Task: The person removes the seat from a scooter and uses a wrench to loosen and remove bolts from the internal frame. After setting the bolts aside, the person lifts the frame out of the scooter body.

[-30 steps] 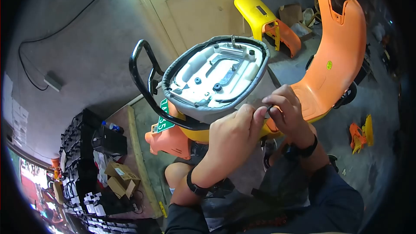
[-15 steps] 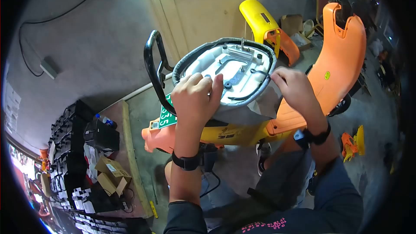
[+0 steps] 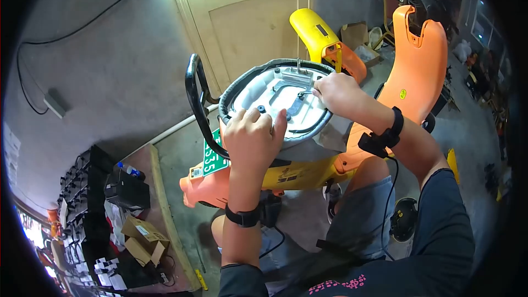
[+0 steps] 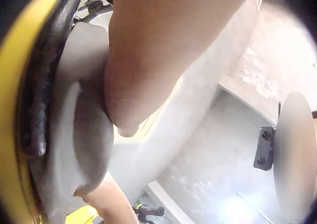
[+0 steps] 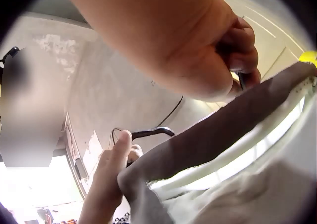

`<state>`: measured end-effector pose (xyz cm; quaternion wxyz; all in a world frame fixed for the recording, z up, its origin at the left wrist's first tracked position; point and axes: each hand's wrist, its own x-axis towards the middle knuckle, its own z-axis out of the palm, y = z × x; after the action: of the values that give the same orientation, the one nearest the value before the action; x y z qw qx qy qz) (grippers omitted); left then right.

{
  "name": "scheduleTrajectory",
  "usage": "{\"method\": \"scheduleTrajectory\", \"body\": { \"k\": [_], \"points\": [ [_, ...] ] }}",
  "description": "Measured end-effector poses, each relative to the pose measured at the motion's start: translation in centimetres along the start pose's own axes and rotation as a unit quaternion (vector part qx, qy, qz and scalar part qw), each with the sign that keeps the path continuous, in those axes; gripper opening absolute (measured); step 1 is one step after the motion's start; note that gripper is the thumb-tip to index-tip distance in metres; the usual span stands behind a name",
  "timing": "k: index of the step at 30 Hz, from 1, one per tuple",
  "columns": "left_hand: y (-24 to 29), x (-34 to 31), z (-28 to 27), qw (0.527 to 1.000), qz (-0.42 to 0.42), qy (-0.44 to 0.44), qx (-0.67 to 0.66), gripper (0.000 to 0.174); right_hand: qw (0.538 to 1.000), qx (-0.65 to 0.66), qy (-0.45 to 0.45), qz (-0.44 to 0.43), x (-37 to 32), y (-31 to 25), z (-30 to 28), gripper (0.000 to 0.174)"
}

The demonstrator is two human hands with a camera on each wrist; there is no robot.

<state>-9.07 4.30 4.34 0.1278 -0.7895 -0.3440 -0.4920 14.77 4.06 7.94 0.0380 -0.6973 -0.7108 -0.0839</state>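
An upturned scooter seat [image 3: 250, 96] shows its white underside with metal brackets and black rubber feet, ringed by a grey cover [image 5: 208, 144]. My left hand [image 3: 252, 135] grips the near left rim, its thumb raised; its fingertips are partly hidden. Over the seat's right side, my right hand [image 3: 338, 94] has curled fingers pinching a thin dark cord [image 5: 241, 80], most of it hidden by the hand. A black cord also runs along inside the rim. The seat rests over a yellow and orange scooter body [image 3: 302, 179].
A black grab rail [image 3: 192, 85] rises left of the seat, above a green plate [image 3: 213, 157]. Orange bodywork [image 3: 421, 66] stands at the right. Yellow panels [image 3: 313, 27] lie by the door; an open cardboard box [image 3: 144, 239] and a black battery-like box [image 3: 126, 190] sit at lower left.
Both hands first pinched a small dark thing together at the seat's near right. They parted: the left went to the near left rim, the right to the right rim, then inward over the underside.
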Motion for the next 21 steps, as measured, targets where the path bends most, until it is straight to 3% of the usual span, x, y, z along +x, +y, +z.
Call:
{"method": "scheduleTrajectory", "body": {
  "k": [7,10,11,13,21],
  "points": [
    [-0.5,-0.2,0.7,0.999,-0.013,0.023,-0.018,0.031,0.996,-0.003,-0.039,-0.086,-0.7,0.7,-0.4,0.030],
    [-0.6,-0.4,0.9,0.999,-0.027,0.027,-0.020,0.037,0.990,0.032,-0.063,-0.125,-0.5,1.6,-1.0,0.033],
    [-0.5,-0.4,0.9,0.999,-0.024,0.027,-0.021,0.037,0.990,0.033,-0.062,-0.124,-0.5,1.8,-1.3,0.033],
    [-0.5,-0.4,0.9,0.999,-0.024,0.024,-0.011,0.035,0.979,0.093,-0.166,-0.068,-0.3,1.2,-2.8,0.035],
    [0.6,-0.2,1.0,0.997,-0.070,0.013,0.026,0.033,0.972,0.120,-0.205,0.005,0.1,1.4,-3.2,0.040]
  ]
}}
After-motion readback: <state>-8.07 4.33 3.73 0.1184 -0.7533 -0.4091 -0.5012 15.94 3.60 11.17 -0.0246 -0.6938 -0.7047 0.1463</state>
